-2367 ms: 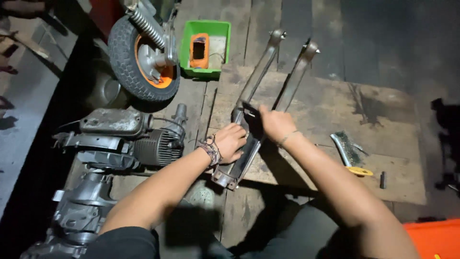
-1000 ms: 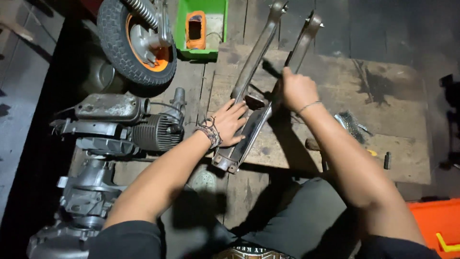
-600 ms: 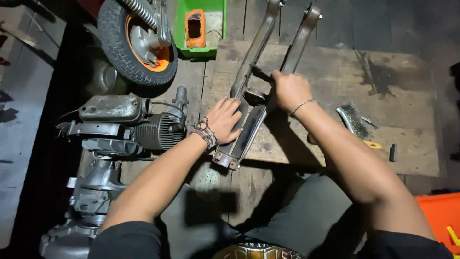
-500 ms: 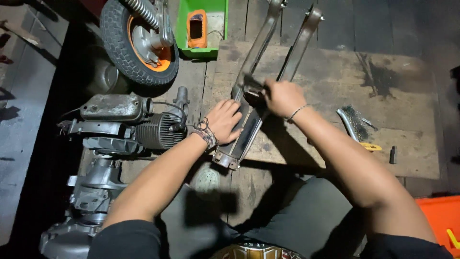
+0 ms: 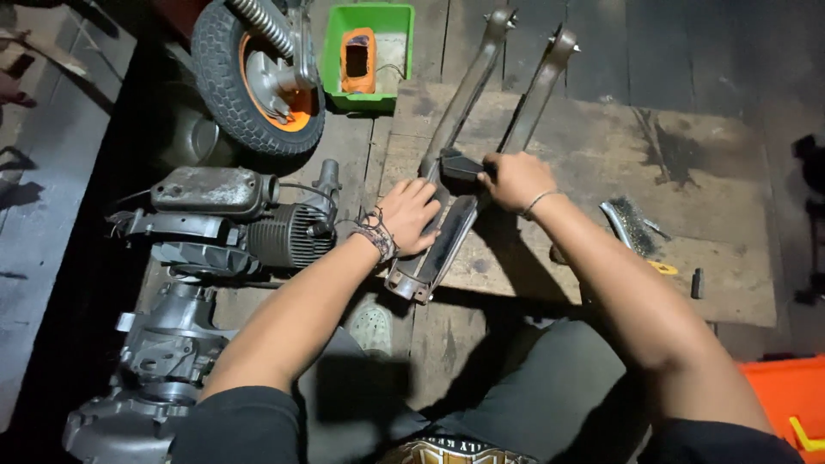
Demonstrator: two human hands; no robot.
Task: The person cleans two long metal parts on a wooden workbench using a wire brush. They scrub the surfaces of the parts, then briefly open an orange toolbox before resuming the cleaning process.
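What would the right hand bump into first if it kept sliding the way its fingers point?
Probably the left arm of the forked metal frame, since the right hand, holding a dark pad, points left across it; depth is unclear.

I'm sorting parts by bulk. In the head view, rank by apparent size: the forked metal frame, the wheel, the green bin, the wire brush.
1. Forked metal frame
2. Wheel
3. Green bin
4. Wire brush

The wheel is cut off by the frame edge.

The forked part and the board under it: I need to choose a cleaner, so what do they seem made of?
The forked part looks like bare grey metal, dull and grimy, with a faint sheen along its arms. The board looks like unfinished wood: visible grain, plank seams and dark stains. The left hand steadies the part; the right hand rubs it with a dark block.
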